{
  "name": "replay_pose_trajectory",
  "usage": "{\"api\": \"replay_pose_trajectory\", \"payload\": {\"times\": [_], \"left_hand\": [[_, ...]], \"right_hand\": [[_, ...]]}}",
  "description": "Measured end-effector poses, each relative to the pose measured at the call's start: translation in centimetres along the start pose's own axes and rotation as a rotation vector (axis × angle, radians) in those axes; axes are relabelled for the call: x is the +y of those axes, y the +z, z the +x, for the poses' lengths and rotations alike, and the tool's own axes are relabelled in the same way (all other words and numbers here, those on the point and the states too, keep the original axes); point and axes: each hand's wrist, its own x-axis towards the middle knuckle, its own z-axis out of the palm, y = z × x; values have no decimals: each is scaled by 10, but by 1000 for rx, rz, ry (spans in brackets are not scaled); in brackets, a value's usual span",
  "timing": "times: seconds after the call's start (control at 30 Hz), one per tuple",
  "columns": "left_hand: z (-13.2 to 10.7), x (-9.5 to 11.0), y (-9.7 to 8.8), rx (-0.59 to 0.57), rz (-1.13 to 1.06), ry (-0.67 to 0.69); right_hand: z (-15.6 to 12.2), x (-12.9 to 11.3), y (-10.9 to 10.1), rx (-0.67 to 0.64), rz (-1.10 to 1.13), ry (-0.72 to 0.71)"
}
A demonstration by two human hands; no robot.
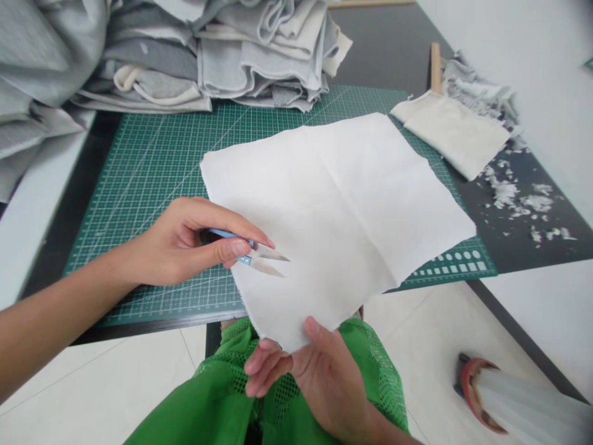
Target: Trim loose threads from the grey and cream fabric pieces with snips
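A white square of fabric (343,210) lies across a green cutting mat (152,161), its near corner hanging over the table's front edge. My right hand (319,377) pinches that near corner from below, thumb on top. My left hand (185,244) is closed around small blue-handled thread snips (254,256), whose blades are slightly apart and rest over the fabric's left edge.
A pile of grey and cream fabric pieces (222,55) is stacked at the back of the mat. A folded cream cloth (454,133) and fabric scraps (519,198) lie at the right. A roll with a red end (482,395) stands on the floor. Green mesh clothing (231,395) covers my lap.
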Motion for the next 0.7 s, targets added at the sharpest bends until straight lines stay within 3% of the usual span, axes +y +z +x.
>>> {"api": "replay_pose_trajectory", "payload": {"times": [0.37,0.7], "left_hand": [[2,-19,-6,61,185,-110],[4,-20,-6,27,166,-142]], "right_hand": [[1,10,-19,87,73,54],[4,17,-29,28,41,19]]}}
